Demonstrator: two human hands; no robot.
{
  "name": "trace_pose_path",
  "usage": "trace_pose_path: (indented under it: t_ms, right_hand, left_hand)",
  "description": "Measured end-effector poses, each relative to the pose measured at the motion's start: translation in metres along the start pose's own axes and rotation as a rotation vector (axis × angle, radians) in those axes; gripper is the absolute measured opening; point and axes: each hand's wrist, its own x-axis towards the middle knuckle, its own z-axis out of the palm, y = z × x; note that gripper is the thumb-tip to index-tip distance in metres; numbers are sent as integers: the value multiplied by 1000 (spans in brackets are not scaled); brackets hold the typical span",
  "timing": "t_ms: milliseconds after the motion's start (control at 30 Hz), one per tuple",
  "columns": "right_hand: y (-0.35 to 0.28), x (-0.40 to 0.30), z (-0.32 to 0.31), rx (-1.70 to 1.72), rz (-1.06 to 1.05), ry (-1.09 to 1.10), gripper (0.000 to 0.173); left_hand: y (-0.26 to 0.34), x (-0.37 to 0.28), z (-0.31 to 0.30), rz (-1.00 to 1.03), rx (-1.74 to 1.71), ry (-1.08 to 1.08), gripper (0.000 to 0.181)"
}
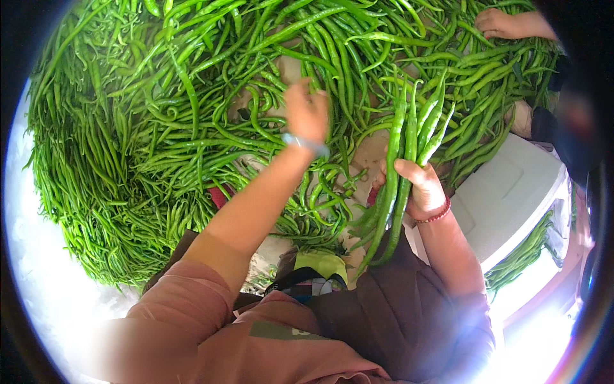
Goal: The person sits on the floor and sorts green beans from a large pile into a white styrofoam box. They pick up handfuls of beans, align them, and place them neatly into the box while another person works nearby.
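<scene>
My right hand (419, 180) grips a bunch of long green chili peppers (410, 129), thumb across the front. Their upper ends fan out above the fist and the longest ones hang below it toward my lap. A band of red beads circles that wrist. My left hand (307, 113), with a pale blue band at the wrist, is over the heap of green chili peppers (158, 125) in front of me. It is blurred, its fingers are partly bent, and I cannot see whether they hold a pepper. Shorter, curled peppers (326, 192) lie on the ground between my forearms.
Another person's hand (496, 23) touches the peppers at the far right. A white box (508, 177), apparently foam, stands beside my right forearm, with more peppers (523, 249) next to its lower side. Something yellow-green (319, 264) lies between my legs.
</scene>
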Motion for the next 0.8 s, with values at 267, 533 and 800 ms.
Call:
trace_pose_path:
  t_ms: [267, 533, 800]
  right_hand:
    - [5, 2, -5, 16, 42, 64, 29]
    - [9, 3, -3, 8, 23, 60, 30]
    - [9, 1, 1, 15, 21, 113, 29]
  left_hand:
    - [-60, 33, 3, -726, -205, -429, 34]
    - [-43, -4, 10, -739, -333, -216, 51]
    - [-12, -7, 43, -583, 271, -394, 76]
